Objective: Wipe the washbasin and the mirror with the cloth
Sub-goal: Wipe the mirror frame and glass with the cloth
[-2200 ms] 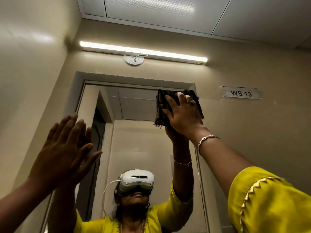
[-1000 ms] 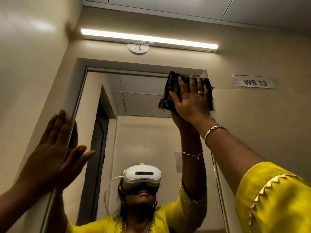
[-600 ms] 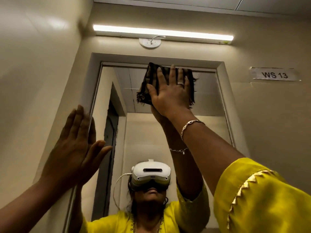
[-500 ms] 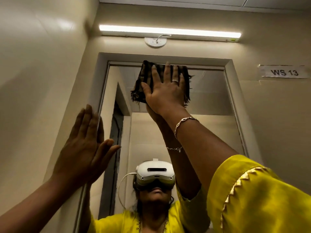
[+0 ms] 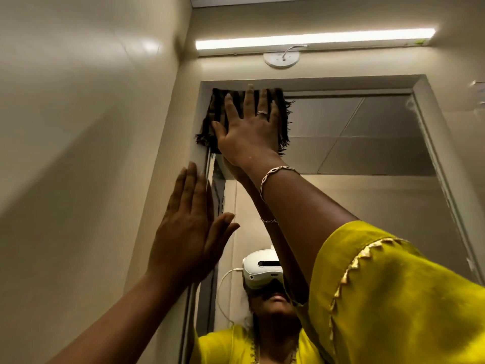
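Observation:
A tall wall mirror [image 5: 367, 158] in a pale frame fills the middle of the head view. My right hand [image 5: 249, 130] lies flat with spread fingers on a dark fringed cloth [image 5: 217, 114], pressing it against the mirror's top left corner. My left hand [image 5: 189, 229] rests open and flat on the mirror's left frame edge, lower down, holding nothing. The washbasin is out of view.
A tube light [image 5: 315, 40] and a round white wall fitting [image 5: 281, 59] sit above the mirror. The left side wall [image 5: 78, 153] stands close beside the frame. A wall label [image 5: 479, 91] shows at the right edge.
My right hand has slid the cloth leftward along the mirror's top, from the right corner to the left corner. My left hand has stayed flat on the left frame edge.

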The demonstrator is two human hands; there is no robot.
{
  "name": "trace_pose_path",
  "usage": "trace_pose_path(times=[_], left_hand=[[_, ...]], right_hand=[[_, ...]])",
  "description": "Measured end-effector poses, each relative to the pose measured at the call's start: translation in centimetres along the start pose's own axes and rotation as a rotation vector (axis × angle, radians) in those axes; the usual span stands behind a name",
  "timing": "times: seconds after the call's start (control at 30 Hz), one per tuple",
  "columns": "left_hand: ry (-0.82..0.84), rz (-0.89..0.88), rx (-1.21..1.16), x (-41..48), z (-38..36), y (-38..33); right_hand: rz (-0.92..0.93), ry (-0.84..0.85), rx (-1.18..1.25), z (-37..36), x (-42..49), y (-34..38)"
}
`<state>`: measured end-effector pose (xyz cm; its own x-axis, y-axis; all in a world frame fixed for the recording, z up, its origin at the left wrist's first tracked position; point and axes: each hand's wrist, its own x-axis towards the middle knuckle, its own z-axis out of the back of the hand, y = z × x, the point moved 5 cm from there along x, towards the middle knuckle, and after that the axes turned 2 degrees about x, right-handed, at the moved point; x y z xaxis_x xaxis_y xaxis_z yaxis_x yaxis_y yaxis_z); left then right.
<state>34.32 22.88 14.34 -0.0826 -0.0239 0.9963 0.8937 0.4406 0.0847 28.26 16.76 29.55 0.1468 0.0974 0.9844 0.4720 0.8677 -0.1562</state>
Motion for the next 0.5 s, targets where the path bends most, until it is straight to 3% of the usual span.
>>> trace_pose_path(times=[0.5], left_hand=[[-0.011, 0.003, 0.069, 0.1, 0.5, -0.3]], right_hand=[[0.222, 0.038, -0.02, 0.1, -0.7, -0.2]])
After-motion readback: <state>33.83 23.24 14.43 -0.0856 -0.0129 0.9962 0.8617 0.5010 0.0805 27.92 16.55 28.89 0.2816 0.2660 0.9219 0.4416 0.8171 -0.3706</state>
